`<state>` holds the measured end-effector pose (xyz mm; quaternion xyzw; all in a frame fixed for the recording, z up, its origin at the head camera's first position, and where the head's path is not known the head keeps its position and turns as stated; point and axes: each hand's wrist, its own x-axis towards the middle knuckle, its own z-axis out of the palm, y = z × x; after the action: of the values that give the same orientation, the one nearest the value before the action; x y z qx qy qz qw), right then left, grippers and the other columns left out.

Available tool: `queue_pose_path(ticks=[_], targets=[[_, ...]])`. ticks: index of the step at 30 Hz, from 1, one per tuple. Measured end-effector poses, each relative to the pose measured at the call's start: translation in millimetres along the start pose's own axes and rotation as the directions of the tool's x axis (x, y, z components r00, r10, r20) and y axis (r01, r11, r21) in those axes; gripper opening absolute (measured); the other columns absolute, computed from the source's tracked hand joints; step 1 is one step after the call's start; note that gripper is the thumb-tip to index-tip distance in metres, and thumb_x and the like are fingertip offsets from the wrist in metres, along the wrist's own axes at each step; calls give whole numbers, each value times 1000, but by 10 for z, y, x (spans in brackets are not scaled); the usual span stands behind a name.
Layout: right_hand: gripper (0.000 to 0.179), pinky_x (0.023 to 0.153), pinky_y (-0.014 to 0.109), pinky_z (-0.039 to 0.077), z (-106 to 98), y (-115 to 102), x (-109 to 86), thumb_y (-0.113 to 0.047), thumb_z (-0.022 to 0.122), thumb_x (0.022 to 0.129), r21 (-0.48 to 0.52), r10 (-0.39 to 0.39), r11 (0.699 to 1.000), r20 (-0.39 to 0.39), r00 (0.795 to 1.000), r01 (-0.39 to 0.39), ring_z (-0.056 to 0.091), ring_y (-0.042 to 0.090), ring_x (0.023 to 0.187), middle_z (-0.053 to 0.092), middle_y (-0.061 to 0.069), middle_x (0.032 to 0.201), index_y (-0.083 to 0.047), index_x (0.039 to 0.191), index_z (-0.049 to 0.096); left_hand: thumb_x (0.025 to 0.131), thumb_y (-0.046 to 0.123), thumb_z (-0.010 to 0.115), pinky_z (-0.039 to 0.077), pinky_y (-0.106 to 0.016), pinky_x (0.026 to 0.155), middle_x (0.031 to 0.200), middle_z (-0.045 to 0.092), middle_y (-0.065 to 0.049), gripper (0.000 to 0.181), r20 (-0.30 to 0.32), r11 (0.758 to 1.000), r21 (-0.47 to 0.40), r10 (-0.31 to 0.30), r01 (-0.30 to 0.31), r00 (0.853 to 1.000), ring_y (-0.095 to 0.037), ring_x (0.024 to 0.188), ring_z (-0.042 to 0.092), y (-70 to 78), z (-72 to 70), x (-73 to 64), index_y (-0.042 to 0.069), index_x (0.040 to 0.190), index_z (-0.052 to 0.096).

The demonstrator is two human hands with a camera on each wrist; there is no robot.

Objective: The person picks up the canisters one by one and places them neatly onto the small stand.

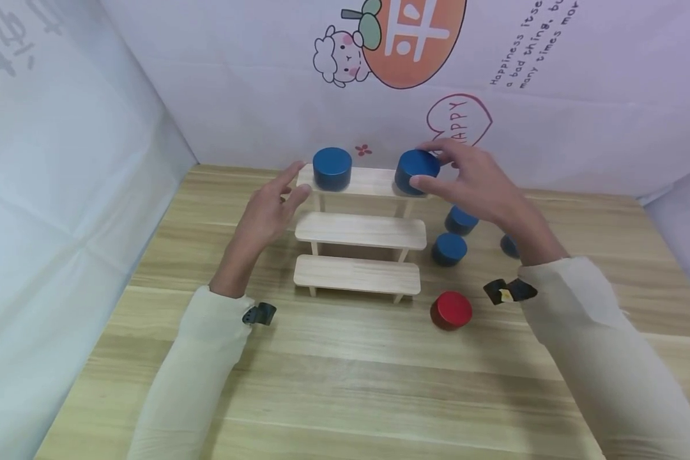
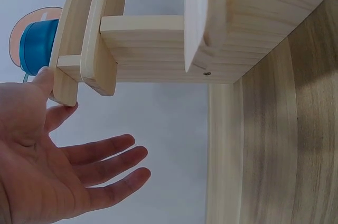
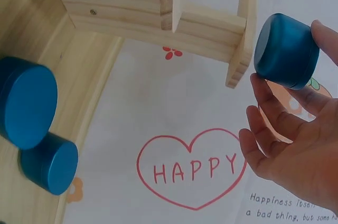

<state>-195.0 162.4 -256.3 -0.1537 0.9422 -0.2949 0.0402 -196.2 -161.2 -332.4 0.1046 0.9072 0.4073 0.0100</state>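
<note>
A three-tier wooden stand [image 1: 359, 229] is on the table. My left hand [image 1: 267, 207] is at the left end of its top board, thumb at the front corner and index finger at the back. In the left wrist view, the other fingers of the left hand [image 2: 68, 166] extend away from the wood. One blue round tin [image 1: 331, 169] stands on the top board beside that hand. My right hand [image 1: 477, 179] pinches another blue tin [image 3: 285, 52] between thumb and fingers at the board's right end. The right wrist view shows this tin slightly tilted, close over the board.
To the right of the stand, blue tins [image 1: 450, 249] sit on the wooden table [image 1: 345, 383], one [image 1: 510, 246] partly behind the right wrist. A red tin [image 1: 451, 311] is nearer the front. A printed white cloth [image 1: 253, 83] hangs close behind the stand.
</note>
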Motion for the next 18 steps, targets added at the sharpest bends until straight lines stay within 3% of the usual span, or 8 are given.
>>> queue_pose_path(ticks=[18], targets=[[66,99,64,38,103,-43,177,-46,65,95,-2,-23,1000,20,1000,23,46,40,127,51,23,140,-12,148,46,107,42,44,41,-55,102,147,48,-20,56,-6,1000,11,7,-7,1000,-35,132,48,-4,1,3,23,159,31]])
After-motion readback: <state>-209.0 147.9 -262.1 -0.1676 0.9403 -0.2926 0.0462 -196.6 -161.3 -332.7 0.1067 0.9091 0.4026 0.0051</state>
